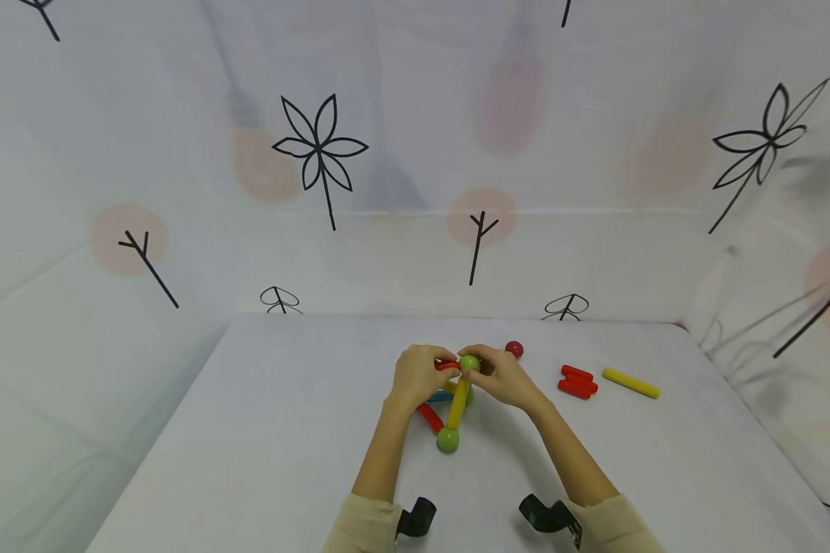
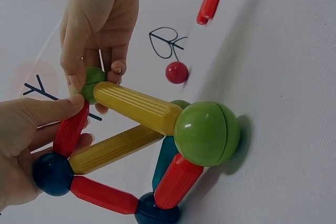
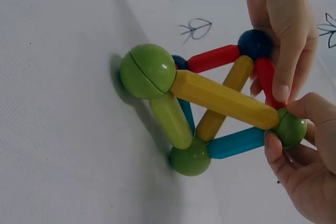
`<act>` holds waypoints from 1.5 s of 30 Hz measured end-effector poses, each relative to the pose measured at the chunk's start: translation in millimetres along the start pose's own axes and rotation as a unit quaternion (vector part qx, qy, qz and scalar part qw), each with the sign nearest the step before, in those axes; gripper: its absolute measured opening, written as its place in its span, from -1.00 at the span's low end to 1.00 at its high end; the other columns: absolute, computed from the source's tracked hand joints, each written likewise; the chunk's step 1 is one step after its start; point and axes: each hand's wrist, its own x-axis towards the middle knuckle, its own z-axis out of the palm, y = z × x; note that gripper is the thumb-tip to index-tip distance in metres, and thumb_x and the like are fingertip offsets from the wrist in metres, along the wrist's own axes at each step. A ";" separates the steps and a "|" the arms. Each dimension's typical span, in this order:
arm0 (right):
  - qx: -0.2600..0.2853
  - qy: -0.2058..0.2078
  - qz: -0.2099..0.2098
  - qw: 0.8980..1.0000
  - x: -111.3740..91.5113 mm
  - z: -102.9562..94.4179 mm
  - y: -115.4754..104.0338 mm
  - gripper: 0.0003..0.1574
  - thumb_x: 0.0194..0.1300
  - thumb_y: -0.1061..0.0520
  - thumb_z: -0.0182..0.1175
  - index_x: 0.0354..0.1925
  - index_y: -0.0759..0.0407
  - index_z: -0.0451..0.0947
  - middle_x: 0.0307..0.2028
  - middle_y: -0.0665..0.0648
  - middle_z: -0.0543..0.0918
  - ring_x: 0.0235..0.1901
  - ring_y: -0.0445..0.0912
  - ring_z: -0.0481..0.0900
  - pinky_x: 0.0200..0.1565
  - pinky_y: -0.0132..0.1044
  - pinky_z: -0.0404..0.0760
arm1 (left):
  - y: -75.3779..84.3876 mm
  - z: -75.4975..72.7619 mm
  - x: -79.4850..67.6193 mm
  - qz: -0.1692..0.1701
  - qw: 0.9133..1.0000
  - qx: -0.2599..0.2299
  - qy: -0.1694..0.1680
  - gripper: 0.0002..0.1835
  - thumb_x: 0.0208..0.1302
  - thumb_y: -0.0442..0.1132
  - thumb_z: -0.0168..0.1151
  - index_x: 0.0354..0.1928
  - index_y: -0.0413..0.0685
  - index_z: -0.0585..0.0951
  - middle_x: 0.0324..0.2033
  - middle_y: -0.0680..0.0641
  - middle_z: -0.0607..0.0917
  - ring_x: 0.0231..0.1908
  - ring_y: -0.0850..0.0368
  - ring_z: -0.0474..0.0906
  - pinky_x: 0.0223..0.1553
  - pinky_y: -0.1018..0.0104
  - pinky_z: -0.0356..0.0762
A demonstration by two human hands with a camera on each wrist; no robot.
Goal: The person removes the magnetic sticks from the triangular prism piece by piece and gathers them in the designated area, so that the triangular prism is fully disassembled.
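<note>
Both hands hold a frame built from coloured rods and balls, which stands on the white table. My right hand (image 1: 506, 378) pinches the upper green ball (image 3: 292, 128) between thumb and fingers. With thumb and fingers, my left hand (image 1: 415, 376) grips a short red rod (image 2: 71, 129), which runs from that green ball to a dark blue ball (image 2: 52, 174). A long yellow rod (image 2: 137, 106) slopes from the upper ball to a large green ball (image 2: 206, 134) low on the table. The right wrist view also shows a blue rod (image 3: 237, 143) and a lime rod (image 3: 170, 120).
A loose red ball (image 1: 515, 349) lies just beyond my right hand. Farther right are several short red rods (image 1: 577, 382) and one long yellow rod (image 1: 631, 383). A white printed cloth (image 1: 401, 261) hangs behind the table and along its sides.
</note>
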 end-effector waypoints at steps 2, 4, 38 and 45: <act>0.018 -0.006 0.005 1.000 0.4 -0.7 1.3 -0.67 0.21 0.32 0.18 -0.02 0.37 0.51 -0.22 0.21 0.62 -0.34 -0.07 0.53 -0.25 -0.40 0.57 | -2.8 0.9 1.0 0.002 1.000 -0.009 0.000 -0.78 0.07 -0.16 0.41 -0.24 -0.09 0.74 -0.32 -0.02 0.75 -0.37 0.17 0.61 -0.35 0.42 0.54; 0.037 -0.012 0.008 0.999 1.3 -1.5 2.9 -0.66 0.21 0.34 0.19 -0.02 0.40 0.51 -0.20 0.24 0.62 -0.32 -0.06 0.55 -0.23 -0.40 0.58 | -6.0 1.7 2.2 -0.003 1.000 -0.027 -0.003 -0.78 0.07 -0.16 0.41 -0.25 -0.09 0.74 -0.32 -0.01 0.75 -0.35 0.17 0.60 -0.32 0.42 0.53; 0.135 -0.025 0.057 0.989 -1.3 -4.6 0.7 -0.58 0.29 0.28 0.15 0.05 0.53 0.39 -0.07 0.40 0.55 -0.25 0.09 0.60 -0.30 -0.28 0.60 | -26.0 -7.9 26.8 -0.002 0.976 -0.121 -0.179 -0.74 0.09 -0.18 0.37 -0.18 -0.13 0.72 -0.26 -0.03 0.73 -0.30 0.25 0.52 -0.28 0.42 0.49; 0.113 -0.039 0.041 0.992 0.6 -3.7 9.3 -0.56 0.29 0.27 0.13 0.10 0.45 0.40 0.00 0.38 0.53 -0.22 0.07 0.58 -0.26 -0.34 0.58 | -25.8 -7.7 25.9 -0.003 0.976 -0.126 -0.175 -0.75 0.11 -0.19 0.37 -0.18 -0.15 0.72 -0.27 -0.04 0.73 -0.31 0.23 0.51 -0.27 0.43 0.50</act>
